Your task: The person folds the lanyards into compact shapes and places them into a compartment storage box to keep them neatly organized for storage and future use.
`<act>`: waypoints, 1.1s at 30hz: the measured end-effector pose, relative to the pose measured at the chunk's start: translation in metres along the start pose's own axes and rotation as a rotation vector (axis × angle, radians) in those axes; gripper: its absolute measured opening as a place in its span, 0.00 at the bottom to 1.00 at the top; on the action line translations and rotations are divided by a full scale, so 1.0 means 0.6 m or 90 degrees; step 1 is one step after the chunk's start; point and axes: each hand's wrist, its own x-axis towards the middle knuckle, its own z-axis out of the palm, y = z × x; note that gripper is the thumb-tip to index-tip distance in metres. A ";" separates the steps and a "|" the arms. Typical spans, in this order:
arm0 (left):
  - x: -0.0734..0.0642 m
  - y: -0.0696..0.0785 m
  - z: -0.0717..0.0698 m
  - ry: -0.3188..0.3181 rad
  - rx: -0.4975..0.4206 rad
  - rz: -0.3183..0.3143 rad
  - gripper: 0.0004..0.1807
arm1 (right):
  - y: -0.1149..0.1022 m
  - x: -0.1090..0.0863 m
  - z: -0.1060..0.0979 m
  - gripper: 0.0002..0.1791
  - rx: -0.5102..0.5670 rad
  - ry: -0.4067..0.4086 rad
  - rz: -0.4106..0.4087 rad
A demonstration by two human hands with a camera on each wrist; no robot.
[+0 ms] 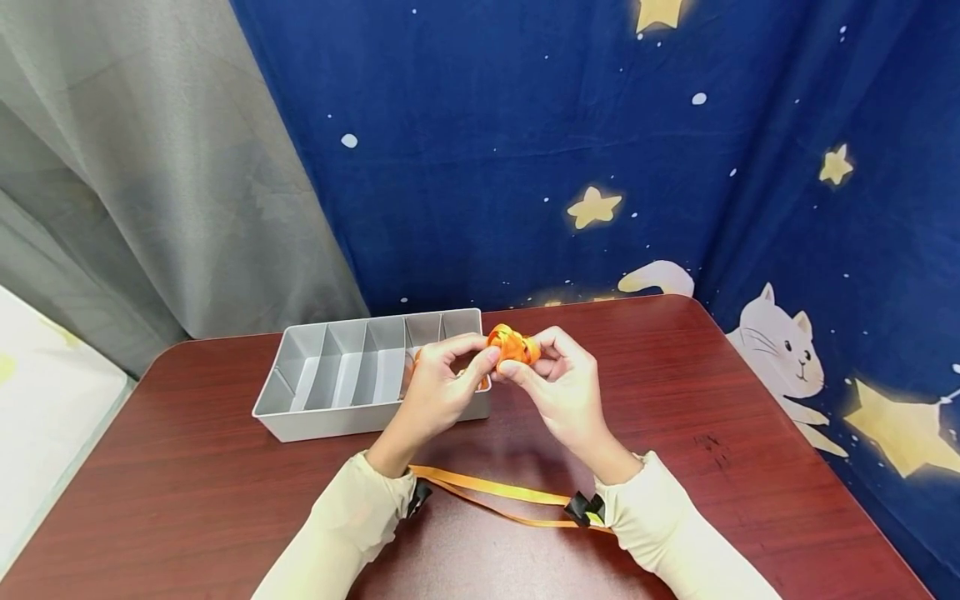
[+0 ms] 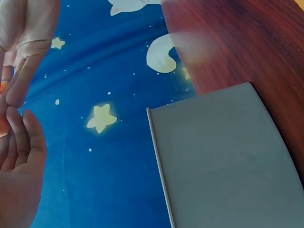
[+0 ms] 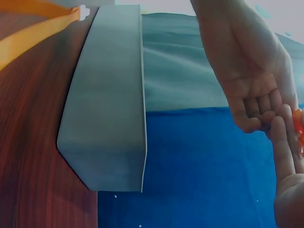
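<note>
A small crumpled bundle of orange ribbon (image 1: 512, 347) is held up between both hands, above the right end of a grey divided tray. My left hand (image 1: 438, 379) pinches its left side between thumb and fingers. On the other side, my right hand (image 1: 568, 387) grips it with thumb and curled fingers. The fingertips of the two hands come close together around it. Only an orange sliver (image 3: 299, 126) of the bundle shows at the edge of the right wrist view; the hands cover most of it.
The grey tray (image 1: 322, 422) stands on the dark red table (image 1: 187, 467), with several compartments and some orange material in its right end, partly behind my left hand. An orange strap (image 1: 495, 487) with black pieces lies between my wrists. A blue star-patterned curtain (image 1: 480, 208) hangs behind.
</note>
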 end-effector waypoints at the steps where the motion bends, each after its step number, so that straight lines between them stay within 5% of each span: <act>1: 0.000 -0.001 0.000 0.002 -0.006 0.000 0.05 | 0.002 -0.001 0.001 0.19 -0.018 0.004 -0.010; 9: 0.000 -0.003 -0.003 -0.009 -0.050 -0.058 0.07 | 0.005 0.003 0.004 0.10 -0.123 0.019 -0.134; 20: 0.002 -0.011 -0.012 -0.061 -0.085 -0.089 0.09 | 0.003 0.006 -0.005 0.10 -0.087 -0.022 -0.125; 27: 0.002 -0.014 -0.012 -0.106 -0.187 -0.140 0.14 | 0.008 0.011 -0.022 0.13 -0.232 -0.071 -0.266; 33: 0.003 -0.012 -0.012 -0.102 -0.144 -0.155 0.08 | 0.010 0.012 -0.031 0.11 -0.313 -0.139 -0.309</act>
